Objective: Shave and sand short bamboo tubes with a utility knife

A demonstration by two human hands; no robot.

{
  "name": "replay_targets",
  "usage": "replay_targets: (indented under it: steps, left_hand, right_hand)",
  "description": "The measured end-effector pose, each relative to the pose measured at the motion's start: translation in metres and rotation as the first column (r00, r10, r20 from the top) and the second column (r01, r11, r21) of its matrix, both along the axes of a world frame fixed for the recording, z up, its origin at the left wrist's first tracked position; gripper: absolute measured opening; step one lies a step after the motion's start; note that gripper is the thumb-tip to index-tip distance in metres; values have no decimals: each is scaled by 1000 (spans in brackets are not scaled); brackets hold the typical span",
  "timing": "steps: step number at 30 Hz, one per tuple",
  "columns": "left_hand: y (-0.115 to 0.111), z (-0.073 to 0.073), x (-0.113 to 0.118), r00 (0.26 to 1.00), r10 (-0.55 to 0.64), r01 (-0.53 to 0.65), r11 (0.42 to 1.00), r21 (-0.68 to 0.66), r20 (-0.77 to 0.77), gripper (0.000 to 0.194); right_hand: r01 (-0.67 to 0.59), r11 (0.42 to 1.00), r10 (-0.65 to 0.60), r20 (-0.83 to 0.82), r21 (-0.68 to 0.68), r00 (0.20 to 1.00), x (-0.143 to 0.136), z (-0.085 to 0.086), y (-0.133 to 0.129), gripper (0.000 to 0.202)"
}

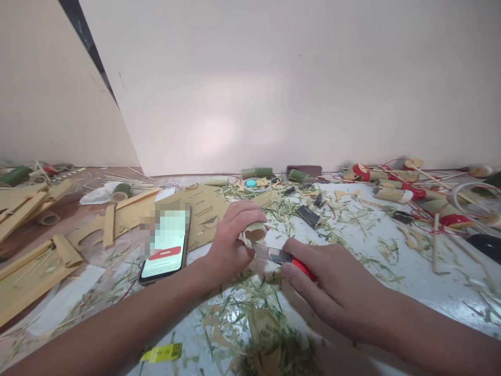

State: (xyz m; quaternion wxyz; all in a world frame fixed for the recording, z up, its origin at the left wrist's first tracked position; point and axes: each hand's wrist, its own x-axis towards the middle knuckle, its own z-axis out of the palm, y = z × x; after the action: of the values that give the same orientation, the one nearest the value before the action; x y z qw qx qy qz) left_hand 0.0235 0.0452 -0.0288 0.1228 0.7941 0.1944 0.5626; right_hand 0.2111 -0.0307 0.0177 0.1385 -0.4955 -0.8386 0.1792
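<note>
My left hand (pixel 236 235) is wrapped round a short hollow bamboo piece (pixel 257 231), its open end turned toward me. In my right hand (pixel 321 277) is a utility knife (pixel 302 268) with a red handle. The knife's blade touches the near rim of the bamboo, close to my left thumb. Below both hands lies a heap of green and pale shavings (pixel 254 297). Just left of my left hand are a lit phone (pixel 166 245) and a brown sheet of sandpaper (pixel 203 209).
Cut bamboo pieces (pixel 264 172) stand along the white wall (pixel 274 94). Bamboo parts with red string (pixel 418 193) crowd the right side. Cardboard pieces (pixel 109 224) lie at the left. A yellow label (pixel 162 353) is near the front edge.
</note>
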Motion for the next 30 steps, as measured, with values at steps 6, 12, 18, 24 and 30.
replay_targets:
  steps: [6,12,18,24,30]
  left_hand:
    - [-2,0,-1,1000,3,-3,1000,4,12,33]
    - [-4,0,-1,1000,27,-27,999,-23,0,33]
    - [-6,0,-1,998,66,-67,993,-93,-15,32]
    - [-10,5,2,979,162,-186,958,-220,-121,32]
    - [-12,11,5,983,130,-179,802,-569,-126,14]
  right_hand:
    - [-4,1000,4,24,-20,1000,1,0,2,33]
    - [7,999,-5,28,-53,1000,2,2,5,32]
    - [35,995,-45,105,98,993,6,0,9,32]
    - [27,934,-107,206,356,973,13,-1,18,28]
    - [107,858,-230,190,502,954,27,5,30,26]
